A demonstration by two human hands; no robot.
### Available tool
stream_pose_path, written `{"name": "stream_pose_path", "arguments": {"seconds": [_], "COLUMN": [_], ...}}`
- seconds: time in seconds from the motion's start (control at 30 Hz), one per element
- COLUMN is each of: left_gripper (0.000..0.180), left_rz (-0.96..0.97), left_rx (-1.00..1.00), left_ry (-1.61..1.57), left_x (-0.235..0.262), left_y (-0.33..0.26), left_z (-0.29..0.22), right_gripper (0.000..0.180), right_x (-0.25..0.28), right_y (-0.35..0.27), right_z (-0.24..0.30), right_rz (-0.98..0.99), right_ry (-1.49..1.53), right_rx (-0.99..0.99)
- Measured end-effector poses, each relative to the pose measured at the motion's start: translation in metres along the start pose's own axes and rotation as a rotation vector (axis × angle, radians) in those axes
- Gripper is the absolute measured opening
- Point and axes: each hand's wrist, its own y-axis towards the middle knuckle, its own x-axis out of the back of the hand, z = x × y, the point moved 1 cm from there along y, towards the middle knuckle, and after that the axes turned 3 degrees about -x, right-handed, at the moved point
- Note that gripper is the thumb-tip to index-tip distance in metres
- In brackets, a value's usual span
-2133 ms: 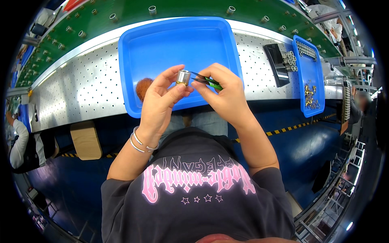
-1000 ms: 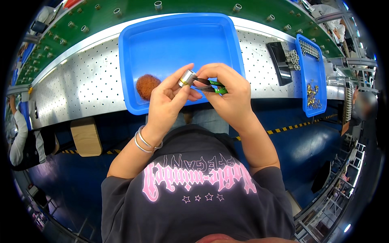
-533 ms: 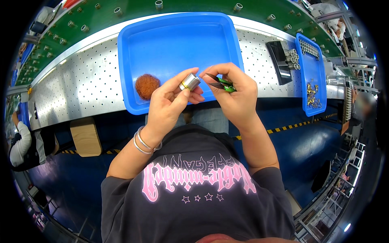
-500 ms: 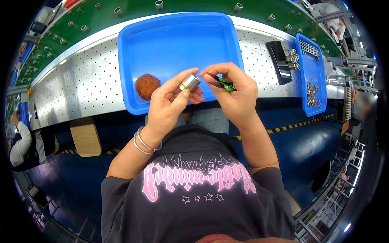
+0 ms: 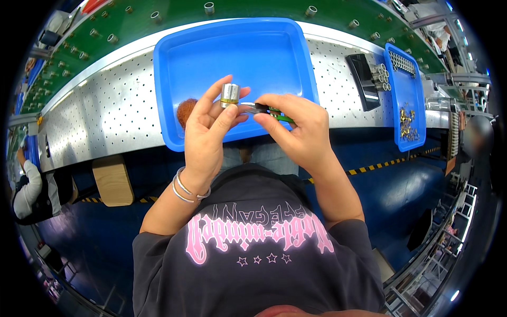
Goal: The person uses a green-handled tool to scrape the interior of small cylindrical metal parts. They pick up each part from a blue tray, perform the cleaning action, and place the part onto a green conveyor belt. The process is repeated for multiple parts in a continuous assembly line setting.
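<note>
Cylinder [image 5: 229, 94] raised slightly (blue tray [image 5: 190, 58] behind); brown pad [image 5: 185, 110] beside.

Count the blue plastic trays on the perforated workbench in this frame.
2. A large blue plastic tray lies straight ahead of the person, behind both hands. A narrow blue plastic tray holding small metal parts lies at the right end. Others may sit outside the view.

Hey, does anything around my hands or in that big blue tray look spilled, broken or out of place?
Nothing stands out. The left hand holds a small metal cylinder upright, the right hand holds a green-handled tool to it, and the big blue tray sits flat with only a brown tuft inside.
</note>
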Motion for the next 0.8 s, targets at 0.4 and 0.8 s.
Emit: {"name": "stream_pose_path", "arguments": {"seconds": [0.4, 0.8], "left_gripper": [0.048, 0.049], "left_rz": [0.029, 0.039], "left_rx": [-0.021, -0.014], "left_ry": [0.052, 0.012], "left_x": [-0.0012, -0.0025], "left_y": [-0.0028, -0.0024], "left_z": [0.0012, 0.0010], "right_gripper": [0.014, 0.013], "right_x": [-0.0037, -0.0017], "right_y": [0.0011, -0.0001], "right_z": [-0.0041, -0.0058], "right_rz": [-0.041, -0.035], "right_ry": [0.042, 0.070], "right_rx": [-0.020, -0.026]}}
